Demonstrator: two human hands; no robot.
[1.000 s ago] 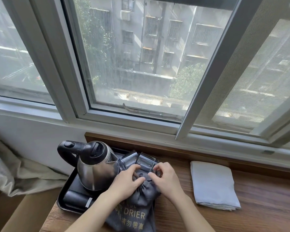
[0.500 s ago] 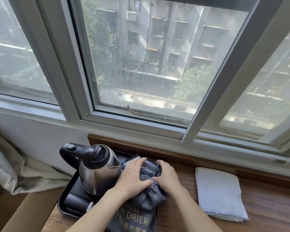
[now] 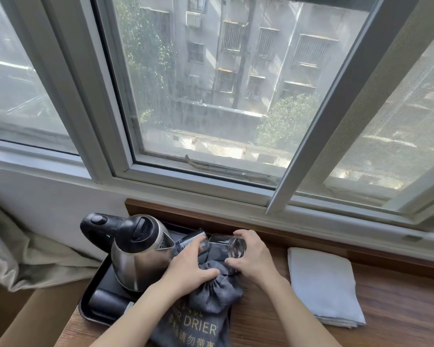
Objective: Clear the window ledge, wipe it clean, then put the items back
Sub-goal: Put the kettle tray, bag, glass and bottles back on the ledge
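On the black tray (image 3: 95,284), the left hand (image 3: 188,269) and right hand (image 3: 251,259) each grasp a clear, tilted drinking glass (image 3: 228,245); fragile and likely slippery, best held round the body.

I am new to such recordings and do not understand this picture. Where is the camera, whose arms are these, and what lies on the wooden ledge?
No machine here: a person wears the camera on the head, so it looks down at their own two arms. The wooden ledge runs below a window. On it stands a black tray with a steel kettle, and a grey cloth bag printed "DRIER" lies partly over the tray. The left hand holds one glass; the right hand holds another glass, tilted on its side. A folded white cloth lies to the right, untouched.
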